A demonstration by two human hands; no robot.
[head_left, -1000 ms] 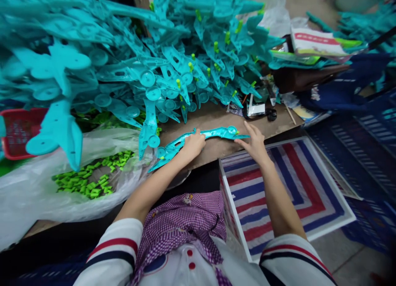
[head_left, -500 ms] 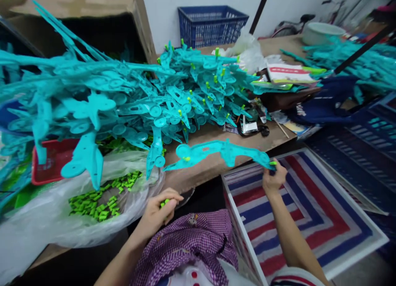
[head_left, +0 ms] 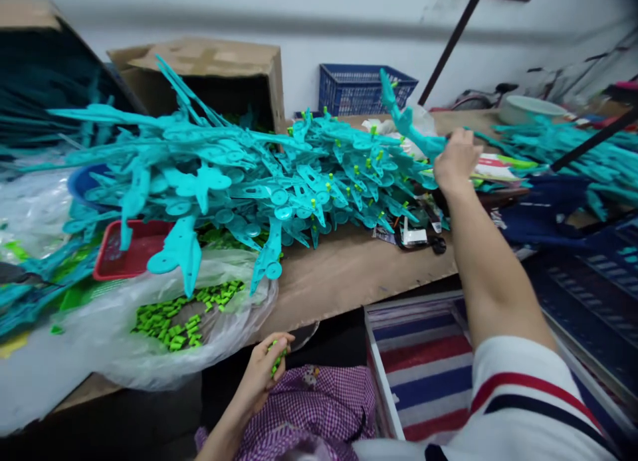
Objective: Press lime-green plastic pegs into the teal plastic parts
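In the head view, the right hand point(head_left: 456, 161) is stretched far forward over the brown cardboard-covered table point(head_left: 343, 275), its fingers closed around the lower end of a long turquoise plastic arm piece point(head_left: 406, 121). That piece stands tilted upward above the far right edge of the big heap of turquoise plastic parts point(head_left: 259, 175), in front of a blue slatted plastic crate point(head_left: 361, 89) by the wall. The left hand point(head_left: 264, 368) sits low, near the table's front edge and just above a purple checked cloth point(head_left: 323, 408) on the lap; its fingers are curled in, pinching a few small green plastic pegs point(head_left: 276, 360). Just left of it, a clear plastic bag point(head_left: 149, 355) lies open on the table with many loose green pegs point(head_left: 174, 318) inside. A red plastic basket point(head_left: 129, 252) shows under the heap, and an open cardboard box point(head_left: 219, 69) stands behind. A red, white and blue striped sack point(head_left: 423, 374) lies below the right forearm.
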